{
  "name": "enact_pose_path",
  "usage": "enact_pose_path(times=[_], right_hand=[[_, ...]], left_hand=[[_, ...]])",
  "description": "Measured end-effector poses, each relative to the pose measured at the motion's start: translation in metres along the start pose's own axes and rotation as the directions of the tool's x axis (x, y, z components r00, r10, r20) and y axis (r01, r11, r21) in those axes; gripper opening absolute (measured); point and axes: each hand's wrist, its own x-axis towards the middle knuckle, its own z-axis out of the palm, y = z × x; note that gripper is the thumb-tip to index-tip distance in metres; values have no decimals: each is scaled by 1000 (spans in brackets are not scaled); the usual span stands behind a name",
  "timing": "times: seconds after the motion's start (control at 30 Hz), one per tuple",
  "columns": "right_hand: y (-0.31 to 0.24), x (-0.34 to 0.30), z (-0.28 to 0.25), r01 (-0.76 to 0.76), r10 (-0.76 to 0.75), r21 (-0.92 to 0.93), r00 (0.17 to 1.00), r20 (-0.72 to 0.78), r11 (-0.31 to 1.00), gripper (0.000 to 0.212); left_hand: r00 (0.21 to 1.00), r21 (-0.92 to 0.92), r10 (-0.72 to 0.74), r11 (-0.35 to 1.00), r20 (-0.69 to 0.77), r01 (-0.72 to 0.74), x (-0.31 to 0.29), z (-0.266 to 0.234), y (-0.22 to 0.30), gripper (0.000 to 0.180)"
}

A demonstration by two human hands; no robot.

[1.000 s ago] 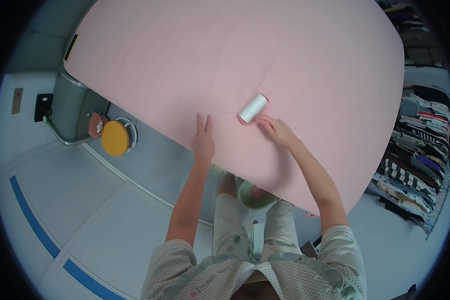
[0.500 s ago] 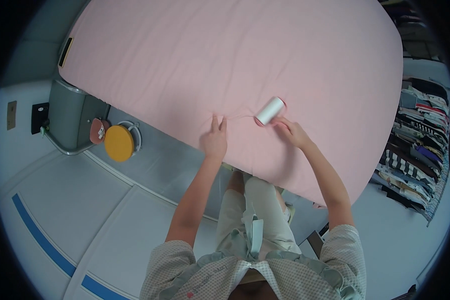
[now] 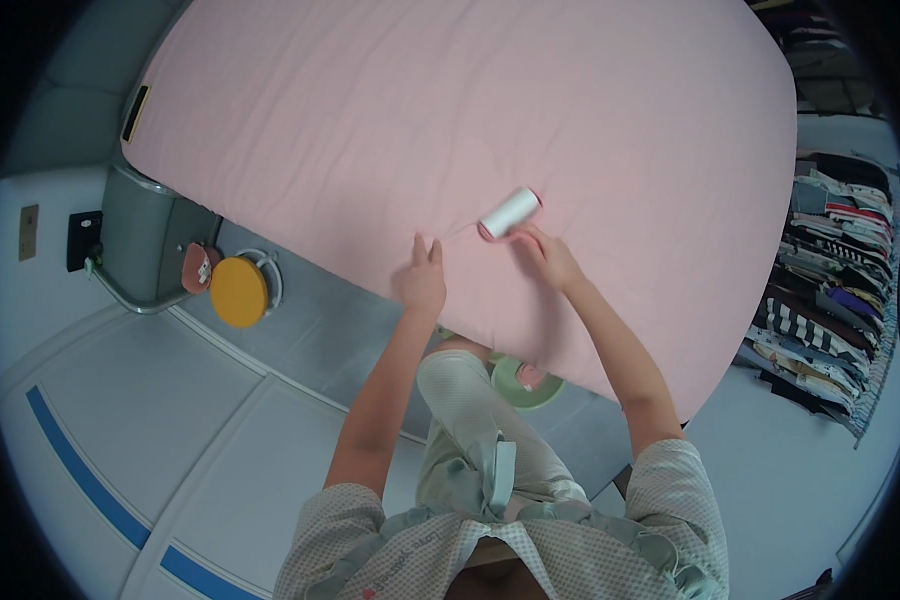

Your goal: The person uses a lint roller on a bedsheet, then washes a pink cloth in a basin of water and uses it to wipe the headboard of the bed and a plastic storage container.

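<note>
A lint roller (image 3: 510,213) with a white sticky roll and pink ends lies against the pink bedsheet (image 3: 620,110). My right hand (image 3: 553,258) is closed at its lower end, where the handle is mostly hidden by my fingers. To the left, my left hand (image 3: 425,282) rests on the sheet near the bed's front edge, two fingers stretched out and spread, nothing in it. Small creases in the sheet run between my left fingertips and the roller.
Beside the bed at left stand a yellow round stool (image 3: 239,292) and a pink bin (image 3: 199,267). A green basin (image 3: 526,383) sits on the floor by my legs. Hanging clothes (image 3: 835,290) line the right side. A black flat object (image 3: 137,113) lies at the bed's far left edge.
The lint roller and my right hand have moved a little to the left across the sheet. My left hand has shifted slightly left. The green basin has come into view beside my legs.
</note>
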Motion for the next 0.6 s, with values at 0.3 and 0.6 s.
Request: enact_pose_path(times=[0.3,0.6], right_hand=[[-11,33,6,-170,170,30,985,-23,985,29],[-5,20,18,-140,151,99,983,-103,985,26]], left_hand=[[993,30,70,997,-92,-67,40,-42,4,62],[987,74,153,986,-54,-148,132,-65,-29,68]])
